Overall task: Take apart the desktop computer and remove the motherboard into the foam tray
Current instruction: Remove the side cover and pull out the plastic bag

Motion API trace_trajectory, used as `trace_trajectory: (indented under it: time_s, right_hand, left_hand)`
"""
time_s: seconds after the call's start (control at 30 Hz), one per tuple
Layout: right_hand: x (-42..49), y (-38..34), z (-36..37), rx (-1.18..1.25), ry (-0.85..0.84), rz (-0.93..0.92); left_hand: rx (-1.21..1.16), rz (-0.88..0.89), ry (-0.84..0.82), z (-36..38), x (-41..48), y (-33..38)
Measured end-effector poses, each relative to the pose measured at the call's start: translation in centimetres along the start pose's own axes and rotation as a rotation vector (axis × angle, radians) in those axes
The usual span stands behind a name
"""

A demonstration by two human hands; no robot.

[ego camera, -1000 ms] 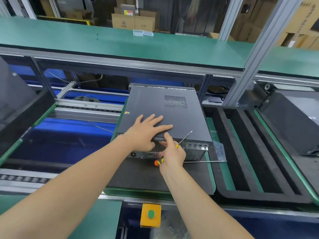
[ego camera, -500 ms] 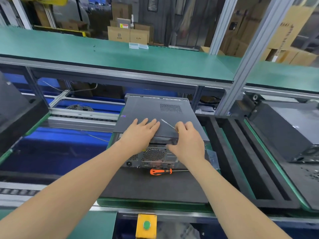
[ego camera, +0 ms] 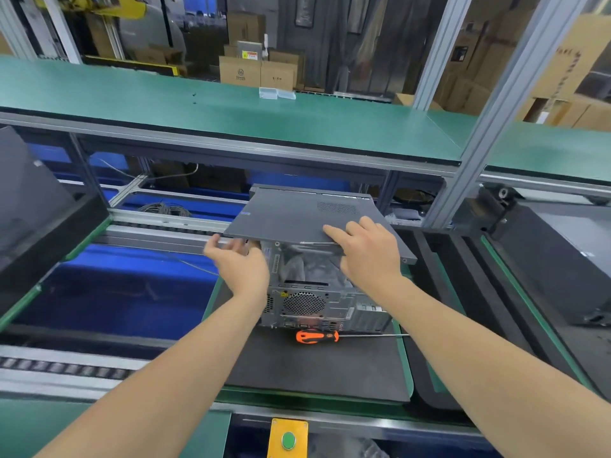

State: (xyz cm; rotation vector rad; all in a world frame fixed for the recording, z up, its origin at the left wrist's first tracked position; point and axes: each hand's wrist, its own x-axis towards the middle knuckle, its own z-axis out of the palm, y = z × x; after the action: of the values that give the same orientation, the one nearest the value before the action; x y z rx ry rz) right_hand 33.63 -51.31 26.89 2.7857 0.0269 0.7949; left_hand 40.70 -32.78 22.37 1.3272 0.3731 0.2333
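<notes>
The desktop computer's chassis [ego camera: 317, 302] lies on a black foam mat [ego camera: 314, 371], its rear ports and fan grille facing me. Its grey side panel [ego camera: 297, 213] is lifted clear of the chassis and tilted, with the near edge raised. My right hand [ego camera: 367, 256] grips the panel's near right edge, fingers flat on top. My left hand [ego camera: 241, 262], blurred, reaches under the panel's near left corner with relaxed fingers and the thumb at its edge. The interior shows as a shiny surface below the panel; the motherboard is not discernible. A black foam tray [ego camera: 463, 292] with long slots lies to the right.
An orange-handled screwdriver [ego camera: 317, 336] lies on the mat just in front of the chassis. Another dark computer case [ego camera: 562, 259] sits at the far right, and a dark case [ego camera: 33, 209] at the left. A green shelf [ego camera: 231, 117] overhangs behind. A yellow button box [ego camera: 287, 438] is at the front edge.
The side panel has slid back and lifted off the chassis, exposing the inside. My left hand moved from the panel's top to beneath its left corner. The screwdriver stays on the mat.
</notes>
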Motion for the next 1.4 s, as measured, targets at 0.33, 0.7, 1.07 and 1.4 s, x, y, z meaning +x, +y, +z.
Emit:
trace_trajectory:
  time_s: [0.33,0.7,1.07,1.4]
  right_hand:
    - [0.8,-0.9,-4.7,-0.019,0.189,-0.018]
    - [-0.4,4.6,-12.3,-0.228,0.249,0.293]
    - [-5.9,17.1,-11.7,-0.242,0.063,0.573]
    - [-8.0,31.9,-7.2,-0.107,-0.209,0.674]
  left_hand:
    - [-0.837,-0.720,-0.807,7.8,-3.3,2.3]
    - [-0.729,-0.706,-1.073,15.7,-11.6,6.3]
    - [-0.491,-1.039,-1.236,25.6,-21.7,0.8]
    - [-0.163,-0.998,-1.301,37.2,-29.0,-5.0]
